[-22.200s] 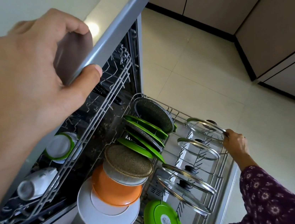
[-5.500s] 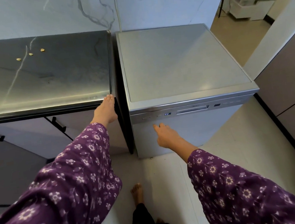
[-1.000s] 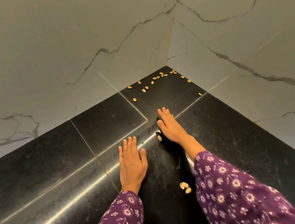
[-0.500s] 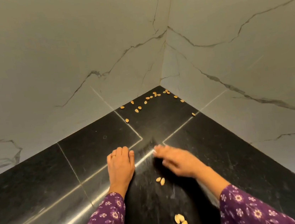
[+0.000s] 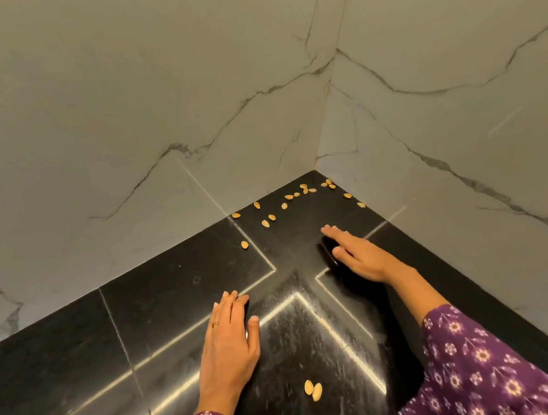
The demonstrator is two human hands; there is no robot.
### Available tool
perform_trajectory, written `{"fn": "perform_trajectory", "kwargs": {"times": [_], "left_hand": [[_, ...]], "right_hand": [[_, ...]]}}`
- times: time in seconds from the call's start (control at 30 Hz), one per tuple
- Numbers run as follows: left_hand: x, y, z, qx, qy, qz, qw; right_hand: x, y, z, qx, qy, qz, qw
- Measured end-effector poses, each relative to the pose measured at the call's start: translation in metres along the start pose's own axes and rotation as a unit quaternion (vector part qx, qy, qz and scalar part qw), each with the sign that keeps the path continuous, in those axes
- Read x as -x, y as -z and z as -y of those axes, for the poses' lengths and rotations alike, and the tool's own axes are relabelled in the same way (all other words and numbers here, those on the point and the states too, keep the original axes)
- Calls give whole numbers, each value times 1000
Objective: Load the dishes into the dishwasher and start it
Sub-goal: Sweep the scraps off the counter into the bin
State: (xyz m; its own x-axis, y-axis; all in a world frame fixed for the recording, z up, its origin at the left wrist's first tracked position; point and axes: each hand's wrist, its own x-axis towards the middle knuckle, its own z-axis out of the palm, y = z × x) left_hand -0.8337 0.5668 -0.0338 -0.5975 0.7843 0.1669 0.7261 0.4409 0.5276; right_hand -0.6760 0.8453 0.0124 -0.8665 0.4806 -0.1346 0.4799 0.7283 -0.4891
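Note:
The dishwasher and the dishes are out of view. I look down at a corner of a black stone countertop (image 5: 179,288). My left hand (image 5: 229,345) lies flat on the counter, fingers straight, a ring on one finger. My right hand (image 5: 358,255) reaches further toward the corner, fingers stretched out flat on the stone, holding nothing. Both sleeves are purple with a flower print.
Several pistachio shells (image 5: 298,195) lie scattered in the far corner of the counter. Two more shells (image 5: 313,389) sit near me between my arms. White marble walls (image 5: 149,102) close off the counter at the back and on the right.
My right hand has swept forward from the middle of the counter toward the corner. The two shells that lay beside it are gone from view. My left hand stays flat.

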Motion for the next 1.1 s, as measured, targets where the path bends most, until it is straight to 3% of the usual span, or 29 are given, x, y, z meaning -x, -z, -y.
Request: {"fn": "perform_trajectory", "kwargs": {"times": [0.07, 0.13, 0.27, 0.37, 0.5, 0.63, 0.7, 0.8, 0.93, 1.1], "left_hand": [[1, 0, 0, 2, 7, 5, 1000], [0, -1, 1, -3, 12, 9, 1000], [-1, -2, 1, -16, 15, 13, 1000], [-1, -2, 1, -24, 18, 11, 999], [-2, -1, 0, -27, 23, 10, 999], [-1, 0, 0, -35, 22, 12, 999], [-1, 0, -1, -35, 24, 11, 999], [-2, 0, -2, -40, 21, 14, 999], [-2, 2, -3, -42, 17, 15, 999], [-2, 2, -3, -40, 14, 14, 999]], "right_hand": [[-17, 8, -10, -5, -15, -49, 999], [-37, 19, -22, -18, -85, -88, 992], [-73, 29, -38, -45, -151, -86, 984], [-85, 21, -33, -61, -129, -70, 987], [-85, 15, -21, -59, -29, -75, 995], [-100, 26, -36, -70, -98, -137, 983], [-108, 28, -36, -62, -114, -109, 986], [-117, 30, -28, -100, -69, -81, 989], [-133, 36, -26, -143, -94, -172, 970], [-153, 24, -15, -91, -103, -40, 990]]}}
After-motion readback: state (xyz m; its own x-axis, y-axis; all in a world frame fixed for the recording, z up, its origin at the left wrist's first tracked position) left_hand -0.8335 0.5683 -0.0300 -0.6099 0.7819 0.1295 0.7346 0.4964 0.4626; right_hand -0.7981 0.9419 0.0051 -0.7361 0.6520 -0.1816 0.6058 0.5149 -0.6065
